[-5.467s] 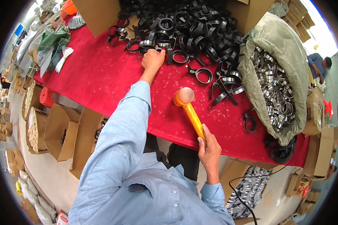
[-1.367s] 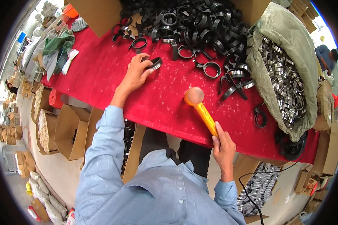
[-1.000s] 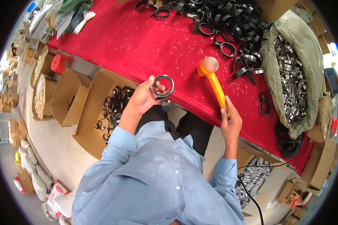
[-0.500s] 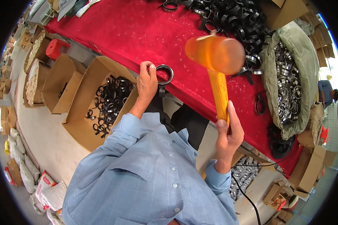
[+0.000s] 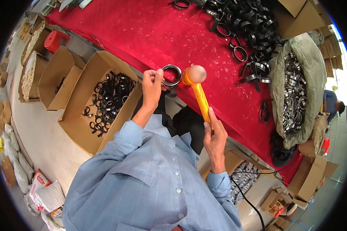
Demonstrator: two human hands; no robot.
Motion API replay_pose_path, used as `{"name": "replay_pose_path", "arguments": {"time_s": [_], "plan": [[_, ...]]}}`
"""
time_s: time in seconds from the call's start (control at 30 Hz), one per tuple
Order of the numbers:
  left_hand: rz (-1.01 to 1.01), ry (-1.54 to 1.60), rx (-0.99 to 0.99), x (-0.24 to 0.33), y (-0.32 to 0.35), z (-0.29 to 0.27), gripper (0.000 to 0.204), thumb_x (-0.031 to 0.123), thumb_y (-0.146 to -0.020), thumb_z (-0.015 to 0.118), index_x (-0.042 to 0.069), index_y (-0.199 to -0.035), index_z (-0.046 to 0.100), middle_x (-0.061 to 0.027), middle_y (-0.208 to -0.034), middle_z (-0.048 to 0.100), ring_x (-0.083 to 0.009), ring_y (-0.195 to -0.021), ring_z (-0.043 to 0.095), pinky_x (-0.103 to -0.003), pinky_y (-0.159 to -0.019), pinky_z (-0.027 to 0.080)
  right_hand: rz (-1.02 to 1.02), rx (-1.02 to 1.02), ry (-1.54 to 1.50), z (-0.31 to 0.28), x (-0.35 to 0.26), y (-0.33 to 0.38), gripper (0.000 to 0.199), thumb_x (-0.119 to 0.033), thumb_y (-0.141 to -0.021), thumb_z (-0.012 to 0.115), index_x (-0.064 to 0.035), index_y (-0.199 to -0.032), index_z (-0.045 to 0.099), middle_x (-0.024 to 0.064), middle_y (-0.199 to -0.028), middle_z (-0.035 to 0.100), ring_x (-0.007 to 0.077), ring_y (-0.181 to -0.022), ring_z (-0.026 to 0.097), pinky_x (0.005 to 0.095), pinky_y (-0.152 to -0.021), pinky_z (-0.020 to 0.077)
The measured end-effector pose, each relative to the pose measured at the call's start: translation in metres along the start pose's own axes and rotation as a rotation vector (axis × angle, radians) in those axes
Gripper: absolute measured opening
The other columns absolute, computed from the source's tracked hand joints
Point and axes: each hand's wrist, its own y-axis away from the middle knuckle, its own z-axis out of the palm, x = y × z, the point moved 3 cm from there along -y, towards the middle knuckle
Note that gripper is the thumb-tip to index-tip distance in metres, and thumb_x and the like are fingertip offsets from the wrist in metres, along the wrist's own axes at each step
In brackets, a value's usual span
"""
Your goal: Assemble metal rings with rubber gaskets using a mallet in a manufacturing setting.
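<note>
My left hand (image 5: 152,87) pinches the left side of a round black-and-metal ring clamp (image 5: 170,84) at the near edge of the red-covered table (image 5: 142,40). A dark tab hangs below the ring. In my right hand (image 5: 215,138) is an orange mallet (image 5: 201,101), gripped near the end of its yellow handle. Its translucent head sits just right of the ring; whether the two touch I cannot tell.
Black ring clamps (image 5: 254,34) are heaped at the table's far right, beside a greenish sack (image 5: 316,69) of metal rings. On the left stands an open carton (image 5: 79,129) with black clamps. A black cable (image 5: 248,204) runs at lower right.
My right hand has brought the mallet down and to the left, from raised above the table to beside the ring clamp. My left hand still holds the ring at nearly the same place.
</note>
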Motion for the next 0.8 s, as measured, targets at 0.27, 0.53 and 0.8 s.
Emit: {"name": "replay_pose_path", "arguments": {"time_s": [0.27, 0.53, 0.8], "plan": [[-0.073, 0.076, -0.298, -0.037, 0.047, 0.01, 0.038, 0.008, -0.098, 0.066, 0.001, -0.132, 0.052, -0.0031, -0.114, 0.064, -0.0102, -0.107, 0.059, -0.03, -0.095, 0.049, 0.019, 0.034, 0.003, 0.01, -0.007, 0.008, 0.06, 0.002, -0.09, 0.065, -0.0148, -0.146, 0.054, 0.012, -0.077, 0.055, 0.0243, -0.064, 0.055, 0.0363, -0.062, 0.0474], [0.175, -0.289, -0.286, -0.017, 0.007, -0.008, 0.035, 0.035, -0.106, 0.053, 0.003, -0.092, 0.052, -0.0057, -0.071, 0.058, -0.0121, -0.067, 0.058, -0.031, -0.061, 0.046, 0.161, 0.029, -0.177, 0.006, 0.0, 0.009, 0.052, 0.0, -0.094, 0.063, -0.0131, -0.144, 0.058, 0.0094, -0.095, 0.069, 0.0138, -0.069, 0.057, 0.0286, -0.066, 0.0508], [0.223, -0.394, -0.324, -0.005, 0.006, -0.011, 0.037, 0.032, -0.103, 0.052, -0.003, -0.089, 0.046, -0.0246, -0.073, 0.052, -0.0401, -0.067, 0.052, -0.045, -0.066, 0.044, 0.034, 0.129, -0.291, -0.047, -0.067, -0.022, 0.046, -0.001, -0.097, 0.061, -0.0026, -0.143, 0.056, 0.0077, -0.107, 0.07, 0.0084, -0.071, 0.056, 0.0228, -0.064, 0.0491]]}}
